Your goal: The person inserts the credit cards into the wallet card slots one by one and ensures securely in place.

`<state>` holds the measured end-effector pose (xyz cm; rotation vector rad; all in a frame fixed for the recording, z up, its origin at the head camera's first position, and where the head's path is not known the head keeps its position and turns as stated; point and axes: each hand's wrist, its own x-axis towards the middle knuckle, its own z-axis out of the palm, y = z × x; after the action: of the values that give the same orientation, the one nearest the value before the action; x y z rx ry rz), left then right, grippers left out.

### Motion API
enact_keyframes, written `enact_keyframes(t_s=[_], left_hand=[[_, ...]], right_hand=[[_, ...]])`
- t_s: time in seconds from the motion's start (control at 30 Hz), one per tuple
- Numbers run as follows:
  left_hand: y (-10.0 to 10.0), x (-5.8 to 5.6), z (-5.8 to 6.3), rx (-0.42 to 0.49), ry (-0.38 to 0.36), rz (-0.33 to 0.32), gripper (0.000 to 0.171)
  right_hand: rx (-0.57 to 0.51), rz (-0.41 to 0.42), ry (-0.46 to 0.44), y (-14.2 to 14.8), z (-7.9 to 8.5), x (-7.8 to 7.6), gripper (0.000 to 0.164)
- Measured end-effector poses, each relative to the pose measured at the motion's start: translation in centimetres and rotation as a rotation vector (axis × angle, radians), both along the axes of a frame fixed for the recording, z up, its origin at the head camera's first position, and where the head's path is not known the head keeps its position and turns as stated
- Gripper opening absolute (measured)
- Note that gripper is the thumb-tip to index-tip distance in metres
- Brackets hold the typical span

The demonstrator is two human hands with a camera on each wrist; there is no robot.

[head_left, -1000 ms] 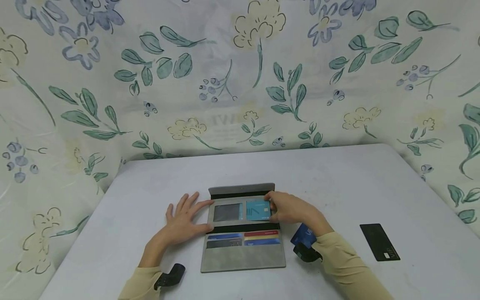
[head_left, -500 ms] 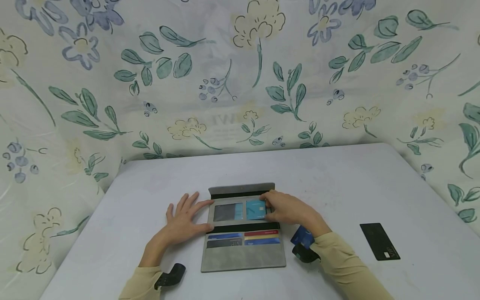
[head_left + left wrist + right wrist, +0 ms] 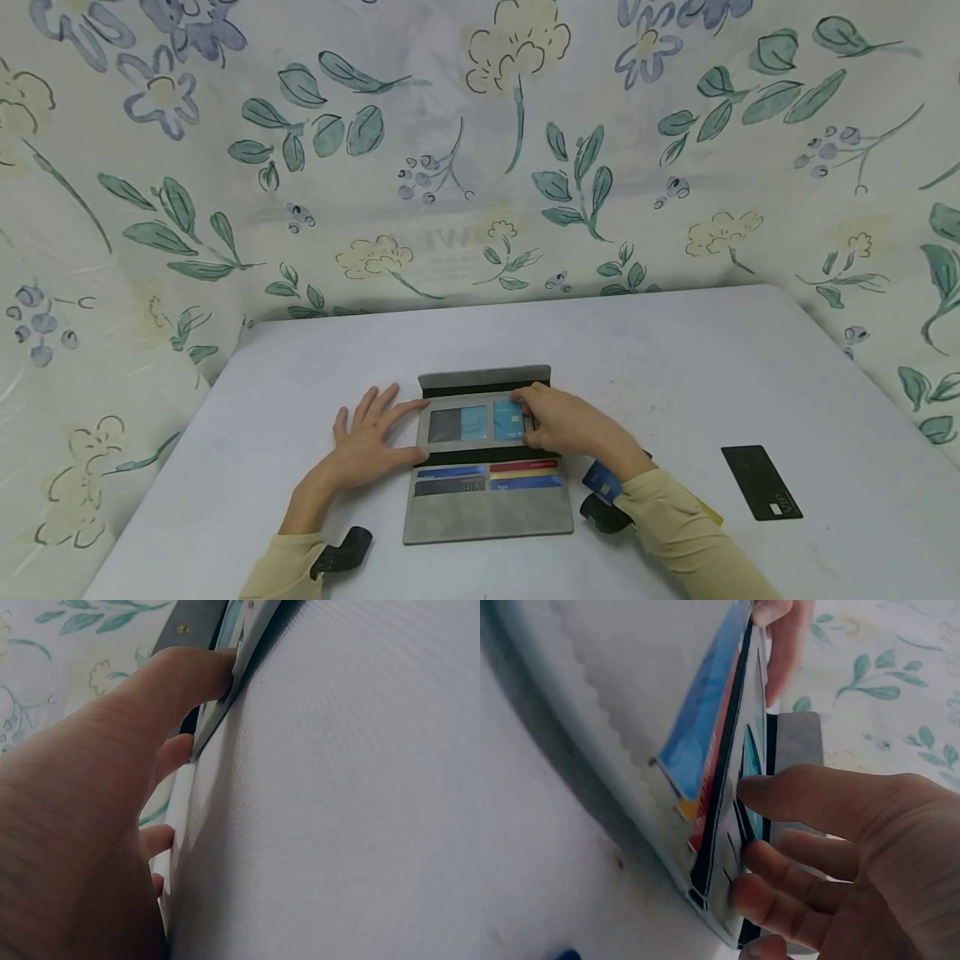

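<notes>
A grey wallet (image 3: 487, 518) lies unfolded on the white table, with a clear window at the left of its middle panel. My right hand (image 3: 573, 423) pinches the right end of a light blue card (image 3: 507, 421) at the opening on the panel's right. Light blue also shows in the right part of the clear window; the strip between hides whether it is the same card. My left hand (image 3: 371, 442) rests at the wallet's left edge, fingers spread, thumb and index finger touching it. In the right wrist view, the thumb (image 3: 769, 795) and fingers bracket the card's end.
Several cards (image 3: 525, 482) sit in the wallet's lower slots. A black card (image 3: 762, 483) lies on the table (image 3: 652, 358) at the right. A dark blue card (image 3: 602, 481) and a yellow edge (image 3: 709, 512) peek out around the right forearm. A floral sheet (image 3: 450, 167) hangs behind.
My right hand has moved left with the light blue card. More light blue now shows in the clear window. The left hand has stayed in place.
</notes>
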<state>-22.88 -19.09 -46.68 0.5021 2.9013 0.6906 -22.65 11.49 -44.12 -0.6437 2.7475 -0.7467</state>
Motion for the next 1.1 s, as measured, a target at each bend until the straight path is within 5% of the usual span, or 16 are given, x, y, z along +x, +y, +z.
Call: enact_keyframes(t_s=[0.6,0.87,1.1], left_hand=[[0.2,0.0,0.1,-0.003,-0.006,0.012,0.070],[0.1,-0.1,-0.1,-0.003,-0.002,0.007,0.070],[0.0,-0.1,-0.1,-0.006,-0.002,0.009,0.069]], right_hand=[[-0.080,0.077,-0.115,-0.9,0.2,0.8,0.057],[0.065,-0.060,0.055,-1.0,0.1,0.7,0.056],[0.059,-0.041,0.048,-0.7,-0.7,0.1,0.058]])
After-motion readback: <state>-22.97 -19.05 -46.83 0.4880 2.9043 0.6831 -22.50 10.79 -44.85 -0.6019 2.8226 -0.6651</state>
